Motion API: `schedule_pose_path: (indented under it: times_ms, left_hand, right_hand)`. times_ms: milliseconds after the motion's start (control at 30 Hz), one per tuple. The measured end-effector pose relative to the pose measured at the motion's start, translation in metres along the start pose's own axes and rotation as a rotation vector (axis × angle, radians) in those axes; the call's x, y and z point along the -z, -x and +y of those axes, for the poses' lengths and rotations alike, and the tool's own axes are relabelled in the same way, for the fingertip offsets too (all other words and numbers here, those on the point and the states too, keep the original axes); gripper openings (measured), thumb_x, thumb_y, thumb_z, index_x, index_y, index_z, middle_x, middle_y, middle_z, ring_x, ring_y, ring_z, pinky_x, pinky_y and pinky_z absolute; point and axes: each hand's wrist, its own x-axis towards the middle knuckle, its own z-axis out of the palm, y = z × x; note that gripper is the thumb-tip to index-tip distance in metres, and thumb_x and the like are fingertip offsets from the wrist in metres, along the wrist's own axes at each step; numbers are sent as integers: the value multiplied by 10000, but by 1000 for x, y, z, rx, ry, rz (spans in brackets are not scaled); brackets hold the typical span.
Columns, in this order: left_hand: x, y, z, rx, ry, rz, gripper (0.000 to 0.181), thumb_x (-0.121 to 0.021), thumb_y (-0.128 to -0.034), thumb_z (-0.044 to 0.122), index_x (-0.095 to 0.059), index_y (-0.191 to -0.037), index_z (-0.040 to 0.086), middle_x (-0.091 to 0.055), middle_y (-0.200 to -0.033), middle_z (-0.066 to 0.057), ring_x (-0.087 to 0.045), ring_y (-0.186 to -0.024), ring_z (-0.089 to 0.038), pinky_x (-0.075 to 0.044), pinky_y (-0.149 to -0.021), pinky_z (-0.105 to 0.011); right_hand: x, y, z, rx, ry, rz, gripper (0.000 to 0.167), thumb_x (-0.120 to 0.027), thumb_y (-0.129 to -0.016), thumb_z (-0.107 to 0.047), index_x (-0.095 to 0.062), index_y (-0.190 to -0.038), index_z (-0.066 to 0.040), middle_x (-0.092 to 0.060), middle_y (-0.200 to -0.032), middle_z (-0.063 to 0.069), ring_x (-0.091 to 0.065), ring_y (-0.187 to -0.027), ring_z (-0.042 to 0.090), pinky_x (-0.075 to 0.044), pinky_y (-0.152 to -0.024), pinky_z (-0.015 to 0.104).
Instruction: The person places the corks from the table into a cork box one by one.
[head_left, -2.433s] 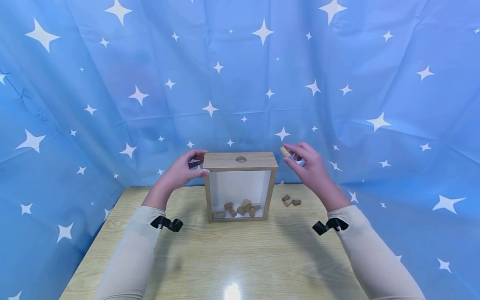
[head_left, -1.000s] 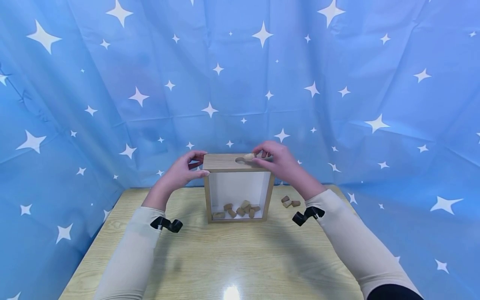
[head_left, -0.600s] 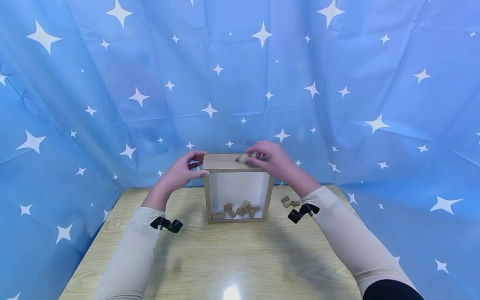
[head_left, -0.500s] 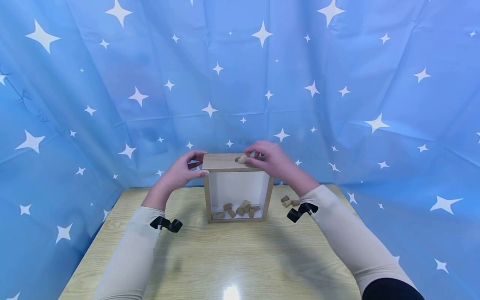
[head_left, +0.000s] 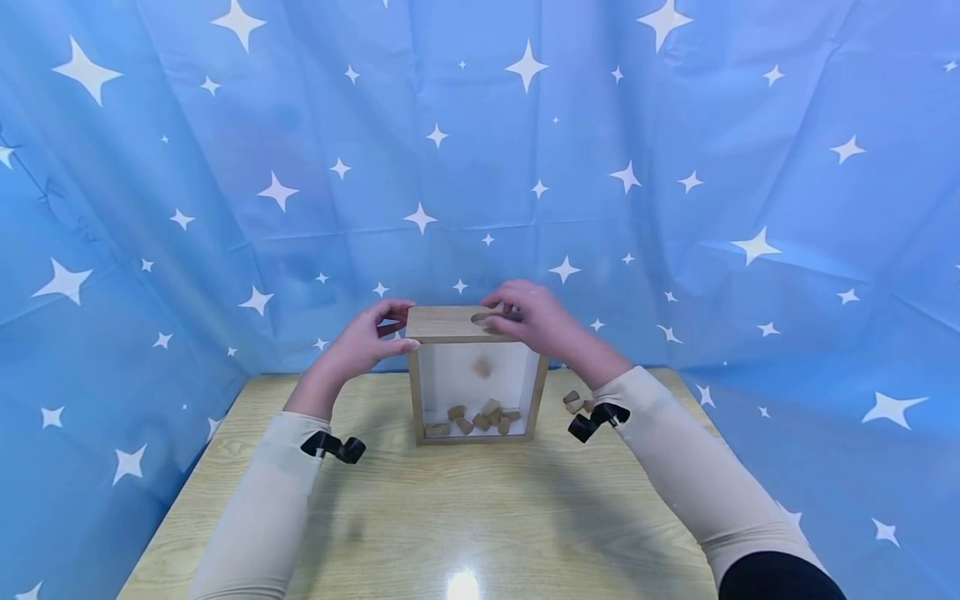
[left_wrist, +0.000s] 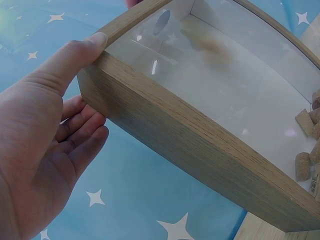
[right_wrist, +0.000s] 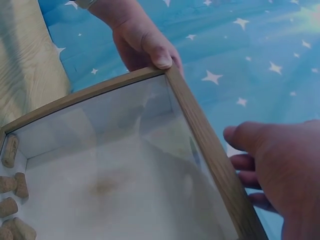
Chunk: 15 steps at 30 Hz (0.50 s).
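A wooden shadow box [head_left: 442, 323] with a clear front and a round hole [head_left: 480, 318] in its top stands upright on the table. My left hand [head_left: 357, 343] grips its upper left corner, thumb on the front frame and fingers behind. Above the hole is my right hand [head_left: 538, 318], thumb and fingers apart with nothing between them. Inside the box, a blurred wine cork [head_left: 482, 367] is in mid-air below the hole. Several corks [head_left: 482, 422] lie on the box floor. In the right wrist view, the right hand [right_wrist: 280, 165] is beside the top edge.
A few loose corks [head_left: 573, 403] lie on the table right of the box, partly hidden by the right wrist's black camera mount [head_left: 597, 421]. The light wood table [head_left: 450, 508] extends toward me. A blue star-patterned curtain [head_left: 480, 150] hangs behind.
My right hand has brought a cork left from beside the box to the top hole and let it go. The cork is now falling inside. The left hand has stayed put.
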Motion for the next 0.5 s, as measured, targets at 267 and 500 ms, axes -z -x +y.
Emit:
schedule_pose_path:
  times_ms: [267, 500]
  left_hand:
    - [0, 0, 0, -1, -15, 7, 703, -860, -1009, 211, -516, -1614, 119, -525, -1534, -168, -465, -1533, -423, -434, -1248, -609]
    - [1, 0, 0, 5, -23, 4, 728, -871, -1002, 264, -511, -1621, 131, -521, -1540, -158, -461, -1542, -414, -462, -1235, -578]
  right_hand:
    - [10, 17, 2, 14, -9, 111, 88, -803, -1024, -70, -794, -1109, -49, -762, -1107, 71, -686, -978, 243, -638, -848, 421]
    - [22, 49, 14, 70, -14, 291, 103, -808, -957, 72, -788, -988, -24, -755, -984, 65, -685, -894, 228, -592, -752, 351]
